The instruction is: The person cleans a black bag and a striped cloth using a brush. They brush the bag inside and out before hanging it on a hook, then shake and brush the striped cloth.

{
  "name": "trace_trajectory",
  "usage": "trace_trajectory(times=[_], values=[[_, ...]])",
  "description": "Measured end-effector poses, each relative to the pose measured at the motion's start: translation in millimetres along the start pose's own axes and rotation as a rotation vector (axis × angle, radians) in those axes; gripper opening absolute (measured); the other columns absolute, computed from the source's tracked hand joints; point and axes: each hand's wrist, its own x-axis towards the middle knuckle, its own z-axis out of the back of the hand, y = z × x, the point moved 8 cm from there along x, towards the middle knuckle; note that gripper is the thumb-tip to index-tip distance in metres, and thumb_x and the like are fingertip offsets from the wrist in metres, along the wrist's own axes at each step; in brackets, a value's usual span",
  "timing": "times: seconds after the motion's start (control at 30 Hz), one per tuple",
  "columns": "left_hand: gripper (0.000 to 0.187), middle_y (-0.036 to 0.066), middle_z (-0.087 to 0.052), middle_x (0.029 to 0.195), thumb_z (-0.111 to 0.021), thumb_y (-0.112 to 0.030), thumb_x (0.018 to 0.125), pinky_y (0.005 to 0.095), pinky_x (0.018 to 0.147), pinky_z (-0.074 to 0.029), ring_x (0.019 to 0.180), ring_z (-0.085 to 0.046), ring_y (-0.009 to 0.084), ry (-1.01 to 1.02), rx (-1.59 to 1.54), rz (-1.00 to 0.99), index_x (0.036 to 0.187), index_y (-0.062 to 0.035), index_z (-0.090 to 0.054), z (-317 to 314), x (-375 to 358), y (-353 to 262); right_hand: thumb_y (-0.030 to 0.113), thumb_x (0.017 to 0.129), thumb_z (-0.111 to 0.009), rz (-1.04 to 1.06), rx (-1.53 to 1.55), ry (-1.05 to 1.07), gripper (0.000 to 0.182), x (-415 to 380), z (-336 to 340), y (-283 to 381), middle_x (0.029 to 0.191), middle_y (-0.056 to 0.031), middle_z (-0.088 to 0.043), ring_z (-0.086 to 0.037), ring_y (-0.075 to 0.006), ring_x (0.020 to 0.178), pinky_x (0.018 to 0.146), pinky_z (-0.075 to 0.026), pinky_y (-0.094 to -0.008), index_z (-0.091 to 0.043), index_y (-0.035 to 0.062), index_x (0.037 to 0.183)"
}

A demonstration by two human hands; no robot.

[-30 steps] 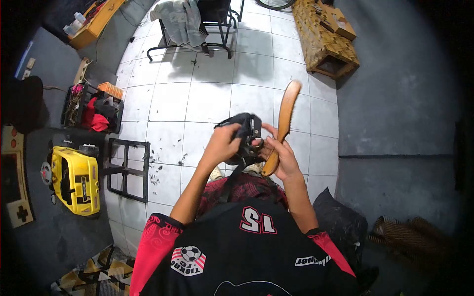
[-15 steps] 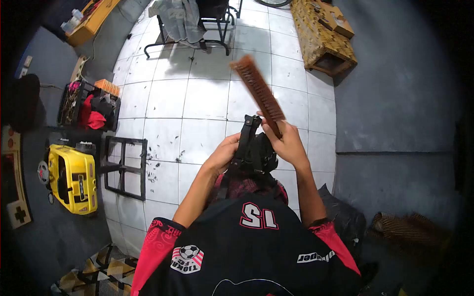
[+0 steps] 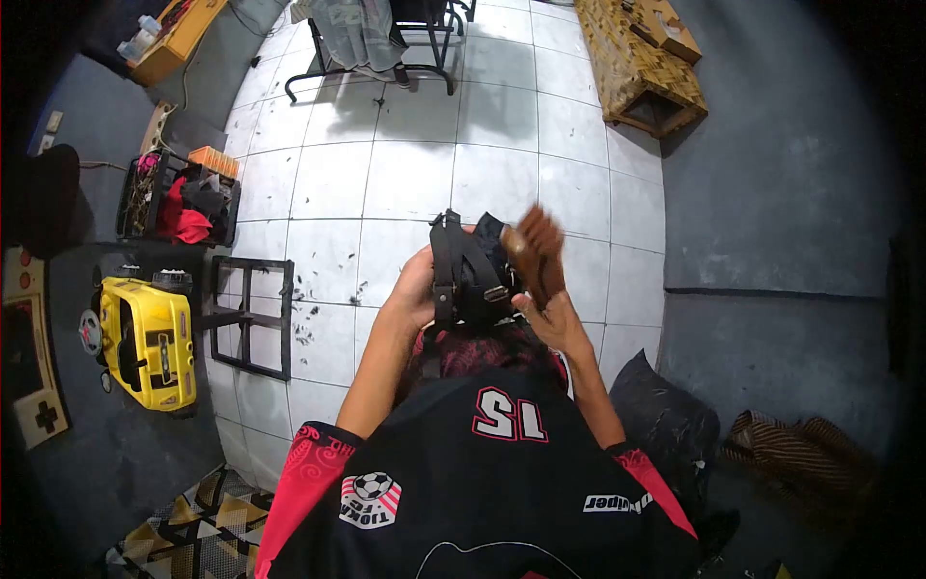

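Observation:
A black bundle of straps with metal buckles (image 3: 465,275) is held up in front of my body. My left hand (image 3: 415,288) grips its left side, the fingers partly hidden behind it. On the other side, my right hand (image 3: 558,324) holds a brown long-bristled brush (image 3: 546,246) with a wooden handle. Motion blurs the brush, which points up and away from me close beside the bundle's right edge.
A black metal frame (image 3: 286,318) stands on the white tiled floor (image 3: 405,183), with dark scraps scattered near it. To the left are a yellow toy car (image 3: 159,347) and a crate of items (image 3: 123,207). A chair (image 3: 449,72) and woven box (image 3: 666,92) stand ahead.
The brush has come down and turned from a long leftward slant to beside the bundle. My right hand has lowered, and the bundle has turned and spread towards the left.

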Motion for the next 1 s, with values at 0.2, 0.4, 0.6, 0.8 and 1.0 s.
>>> trace_trajectory(times=[0.2,0.4,0.6,0.8,1.0], values=[[0.028,0.009,-0.061,0.095,-0.035,-0.015,0.094,0.0313,0.068,-0.054,0.076,-0.062,0.0172,-0.082,0.084,-0.054,0.111,-0.0015,-0.052,15,7,-3,0.027,0.091,-0.052,-0.051,0.130,-0.024,0.025,-3,-16,-6,0.093,-0.0068,-0.058,-0.053,-0.0218,0.101,0.087,-0.040,-0.0320,-0.058,0.0026,0.096],[0.031,0.010,-0.061,0.096,-0.035,-0.004,0.087,0.0279,0.074,-0.050,0.083,-0.060,0.0163,-0.188,0.366,-0.086,0.111,0.0007,-0.053,29,-2,-4,0.033,0.095,-0.042,-0.444,0.926,0.257,0.038,2,0,-29,0.093,-0.0052,-0.054,-0.053,-0.0110,0.081,0.064,-0.045,-0.0229,-0.051,0.0014,0.114],[0.031,0.009,-0.060,0.100,-0.038,-0.002,0.083,0.0232,0.073,-0.049,0.084,-0.059,0.0131,0.006,0.445,0.076,0.108,0.0025,-0.056,4,-19,12,0.028,0.095,-0.039,-0.107,1.266,0.119,0.057,46,24,27,0.131,-0.0237,-0.040,-0.039,-0.0300,0.124,0.094,-0.042,-0.0447,-0.013,0.0057,0.140],[0.028,0.010,-0.062,0.096,-0.043,-0.008,0.084,0.0294,0.073,-0.052,0.082,-0.061,0.0163,-0.025,0.188,0.030,0.106,0.0026,-0.055,21,-18,5,0.017,0.094,-0.043,-0.175,0.291,0.017,0.029,36,17,-6,0.115,-0.0093,-0.054,-0.053,-0.0187,0.106,0.081,-0.045,-0.0279,-0.051,0.0021,0.118],[0.035,0.016,-0.063,0.093,-0.040,-0.016,0.087,0.0329,0.071,-0.054,0.078,-0.064,0.0206,0.007,0.054,0.054,0.113,0.0035,-0.051,16,-17,-1,0.028,0.093,-0.048,-0.289,0.200,0.244,0.029,10,-25,-29,0.067,0.0030,-0.042,-0.037,-0.0067,0.064,0.053,-0.033,-0.0259,-0.049,0.0038,0.076]])
